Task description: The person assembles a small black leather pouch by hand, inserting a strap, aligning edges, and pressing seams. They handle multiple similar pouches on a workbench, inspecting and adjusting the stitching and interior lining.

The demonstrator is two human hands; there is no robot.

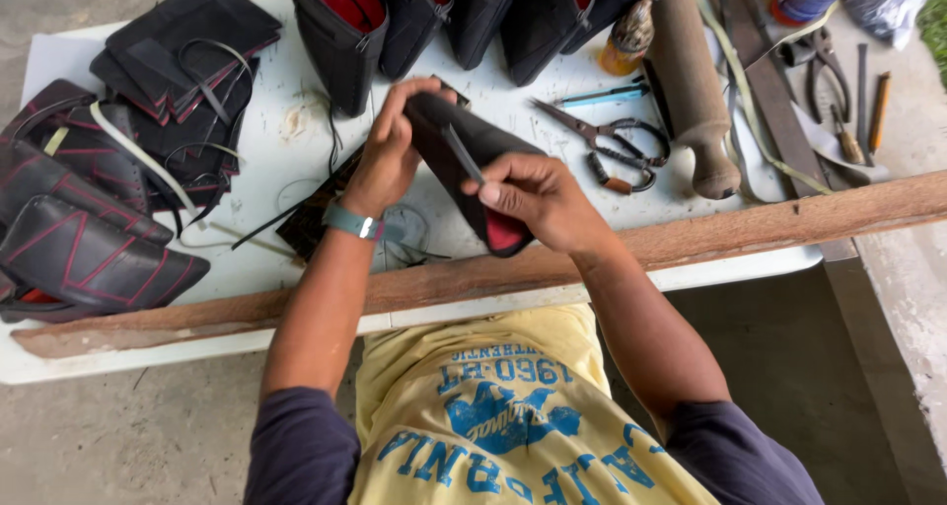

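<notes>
**Black leather pouch being worked at an outdoor bench**

A white bench (296, 160) with a rough wooden plank (691, 239) along its near edge is being used over a bare concrete floor. Above the middle of the bench, a black leather pouch (464, 160) with a red lining is being held up between both hands, clear of the surface. Its upper end is being gripped by the left hand (390, 155), fingers curled closed around the leather. The lower side is being steadied by the right hand (538, 199), whose thumb and fingertips are being pinched on a thin strip or tool lying against the pouch; which of the two it is cannot be told.

The work is judged to be partway through: the pouch is already being shown folded into shape, while a row of similar black, red-lined pouches (464, 12) is being kept standing at the far edge, and flat cut pieces (187, 51) with red stitching are being kept stacked at the left. Scissors (612, 140), a blue pen (602, 96) and a wooden mallet (691, 81) are lying to the right, untouched.
</notes>
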